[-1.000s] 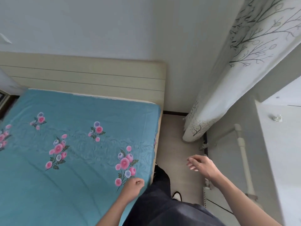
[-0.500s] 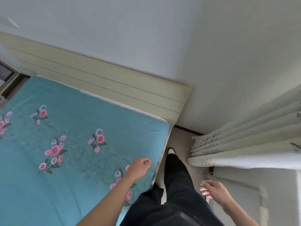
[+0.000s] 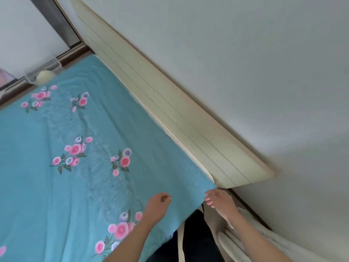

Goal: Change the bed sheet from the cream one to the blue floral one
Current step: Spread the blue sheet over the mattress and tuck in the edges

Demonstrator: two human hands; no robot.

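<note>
The blue floral sheet (image 3: 94, 176) lies spread flat over the bed and reaches the headboard. A thin cream strip (image 3: 205, 170) shows along its far edge, beside the headboard. My left hand (image 3: 158, 204) is over the sheet near its right edge, fingers curled into a loose fist with nothing visible in them. My right hand (image 3: 220, 202) is at the sheet's corner by the end of the headboard, fingers loosely extended, fingertips at the corner's edge. Whether they touch the fabric is unclear.
A cream slatted headboard (image 3: 188, 133) runs diagonally along a pale wall. A white curtain (image 3: 253, 233) bunches at the lower right beside my dark trousers (image 3: 196, 241). At the upper left is a dark ledge (image 3: 73, 53) with a pale round object (image 3: 45, 76).
The view has swung left and tilted. My right hand has come from beside the curtain up to the sheet's corner. My left hand has moved forward along the bed edge, still curled.
</note>
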